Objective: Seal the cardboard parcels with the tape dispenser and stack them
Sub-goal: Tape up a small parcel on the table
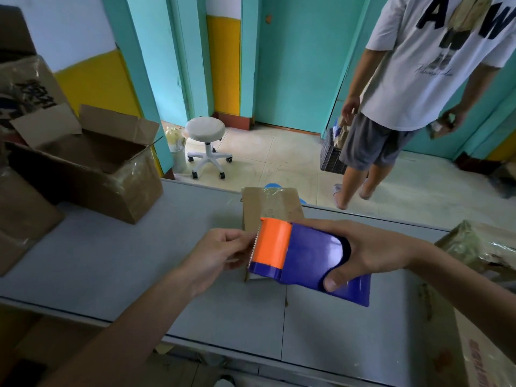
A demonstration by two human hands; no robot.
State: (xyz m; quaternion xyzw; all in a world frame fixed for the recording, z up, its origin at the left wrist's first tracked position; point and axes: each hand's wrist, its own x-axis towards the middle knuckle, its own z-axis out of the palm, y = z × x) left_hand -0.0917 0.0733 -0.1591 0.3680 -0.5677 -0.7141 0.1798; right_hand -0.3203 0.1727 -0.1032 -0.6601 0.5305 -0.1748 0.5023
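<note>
Right now my right grip (371, 252) is curled round the blue body of the tape dispenser (301, 255), thumb on the near side and fingers over the far side. My left grip (220, 258) pinches at its toothed edge, I think on the clear tape end, though the film is too faint to see. To do this well I should draw that end out taut, keep my fingertips off the teeth, and press it flat across the seam of the small parcel (270, 203) just beyond and beneath the dispenser on the table (111, 261); farther left, an open box (92, 163) sits unsealed.
</note>
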